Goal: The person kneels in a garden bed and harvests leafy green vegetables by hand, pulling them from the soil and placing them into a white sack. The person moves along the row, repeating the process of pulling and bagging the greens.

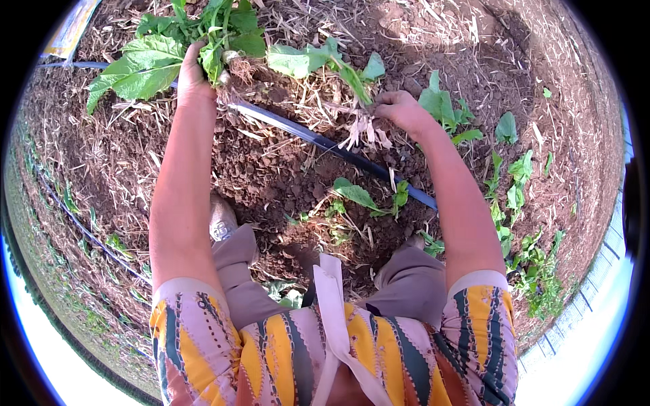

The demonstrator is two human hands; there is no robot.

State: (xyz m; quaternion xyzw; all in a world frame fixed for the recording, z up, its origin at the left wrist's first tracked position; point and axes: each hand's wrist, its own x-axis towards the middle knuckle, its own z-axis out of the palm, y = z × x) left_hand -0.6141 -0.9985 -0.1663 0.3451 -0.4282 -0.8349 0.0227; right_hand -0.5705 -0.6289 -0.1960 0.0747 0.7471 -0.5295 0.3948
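Observation:
My left hand is closed around a bunch of uprooted leafy green plants at the upper left. Pale bulbous root ends and a tangle of fine roots stick out on the bunch's right side. At the upper middle, the thumb and fingers of my right hand pinch another leafy plant low on its stem. This plant leans left, with pale withered leaves hanging beneath my fingers. Whether its root is still in the soil cannot be seen.
A black drip irrigation hose crosses the straw-strewn soil diagonally below both hands. A small leafy plant grows between my feet. More green plants line the right side. A printed sheet or sack lies at the top left.

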